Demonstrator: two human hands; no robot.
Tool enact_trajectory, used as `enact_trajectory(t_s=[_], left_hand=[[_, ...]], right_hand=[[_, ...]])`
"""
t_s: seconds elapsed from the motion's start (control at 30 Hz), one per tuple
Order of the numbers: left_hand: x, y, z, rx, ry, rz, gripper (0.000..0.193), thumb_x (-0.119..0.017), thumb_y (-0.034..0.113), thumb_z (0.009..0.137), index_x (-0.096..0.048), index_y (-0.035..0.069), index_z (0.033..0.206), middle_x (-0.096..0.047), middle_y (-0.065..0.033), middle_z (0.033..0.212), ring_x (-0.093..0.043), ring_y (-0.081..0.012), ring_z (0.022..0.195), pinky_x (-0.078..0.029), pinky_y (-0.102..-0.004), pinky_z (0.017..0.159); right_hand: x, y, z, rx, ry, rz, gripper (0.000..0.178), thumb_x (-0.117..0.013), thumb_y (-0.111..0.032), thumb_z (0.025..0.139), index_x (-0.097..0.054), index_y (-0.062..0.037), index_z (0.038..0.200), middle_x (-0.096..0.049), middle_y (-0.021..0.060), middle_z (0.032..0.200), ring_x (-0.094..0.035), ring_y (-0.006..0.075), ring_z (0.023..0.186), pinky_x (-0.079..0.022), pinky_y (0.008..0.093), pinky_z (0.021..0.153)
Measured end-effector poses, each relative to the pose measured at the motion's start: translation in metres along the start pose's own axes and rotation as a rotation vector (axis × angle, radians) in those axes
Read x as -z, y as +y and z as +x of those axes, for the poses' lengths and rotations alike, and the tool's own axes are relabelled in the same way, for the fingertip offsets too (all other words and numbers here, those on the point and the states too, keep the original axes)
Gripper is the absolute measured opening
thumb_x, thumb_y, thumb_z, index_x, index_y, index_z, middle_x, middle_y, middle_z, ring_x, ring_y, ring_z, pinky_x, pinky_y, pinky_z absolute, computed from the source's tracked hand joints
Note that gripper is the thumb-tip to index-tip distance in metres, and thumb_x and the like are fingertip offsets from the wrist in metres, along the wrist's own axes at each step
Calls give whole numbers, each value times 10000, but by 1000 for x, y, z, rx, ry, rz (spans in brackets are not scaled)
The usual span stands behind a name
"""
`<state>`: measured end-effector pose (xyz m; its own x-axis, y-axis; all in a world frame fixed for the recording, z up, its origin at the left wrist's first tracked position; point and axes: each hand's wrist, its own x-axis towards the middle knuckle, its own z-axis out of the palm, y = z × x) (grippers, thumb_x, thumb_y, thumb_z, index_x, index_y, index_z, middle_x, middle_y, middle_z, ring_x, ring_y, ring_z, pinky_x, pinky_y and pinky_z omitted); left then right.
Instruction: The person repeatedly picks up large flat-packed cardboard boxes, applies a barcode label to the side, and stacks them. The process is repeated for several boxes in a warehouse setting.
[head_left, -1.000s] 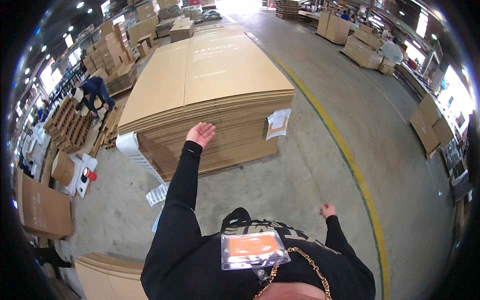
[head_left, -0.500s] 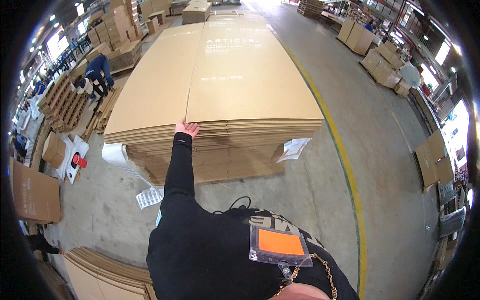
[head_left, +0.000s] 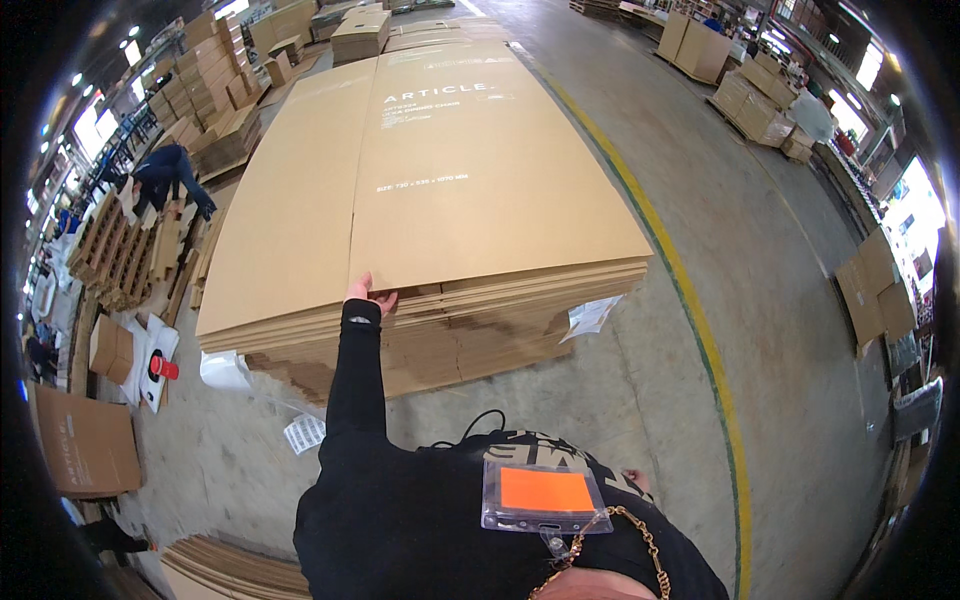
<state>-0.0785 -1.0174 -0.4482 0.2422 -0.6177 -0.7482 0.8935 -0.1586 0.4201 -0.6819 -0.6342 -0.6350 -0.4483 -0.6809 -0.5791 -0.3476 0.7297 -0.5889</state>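
A tall stack of flattened cardboard boxes point(head_left: 400, 345) stands in front of me. The top flattened cardboard box point(head_left: 480, 220) is tan, with white print and a lengthwise seam. My left hand point(head_left: 370, 294) grips its near edge close to the seam, thumb above and fingers tucked below. A dark gap shows under that edge, just right of the fingers. Only a small part of my right hand point(head_left: 637, 481) shows, low beside my body at the right; its fingers are mostly hidden, and I cannot make out anything in it.
A paper sheet point(head_left: 592, 318) hangs at the stack's right corner, white wrapping point(head_left: 226, 370) at its left. A yellow floor line point(head_left: 690, 290) runs along the right. Another person point(head_left: 172, 180) bends by wooden pallets point(head_left: 110, 250) at the left. More flattened cardboard point(head_left: 225, 570) lies behind left.
The view has shifted, so the stack sits lower in it. My left hand has turned from palm-up at the edge to a grip on it. Part of my right hand has come into view.
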Motion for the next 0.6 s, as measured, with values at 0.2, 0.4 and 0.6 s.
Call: enact_trajectory(t_s=[0.2,0.4,0.6], left_hand=[[3,0,6,-175,-100,-13,339,-383,106,964,-418,54,1297,-521,-166,1268,-511,-373,1171,-444,-614,938],[-20,12,-28,-353,-110,-24,311,-414,-25,909,-411,-51,1219,-544,-243,1163,-584,-407,1044,-501,-610,869],[11,-55,-101,-324,-129,26,288,-441,-31,900,-436,-68,1186,-566,-226,1136,-612,-398,998,-544,-569,827]], right_hand=[[2,-62,7,121,-94,119,260,-619,-158,864,-601,25,1048,-660,142,806,-673,224,701,-566,331,596],[13,-55,-12,152,-174,4,247,-626,-146,858,-607,38,1022,-662,146,810,-673,219,711,-573,336,611],[50,58,-28,59,-139,-162,309,-688,-296,803,-675,-41,977,-694,151,890,-683,214,790,-542,340,699]])
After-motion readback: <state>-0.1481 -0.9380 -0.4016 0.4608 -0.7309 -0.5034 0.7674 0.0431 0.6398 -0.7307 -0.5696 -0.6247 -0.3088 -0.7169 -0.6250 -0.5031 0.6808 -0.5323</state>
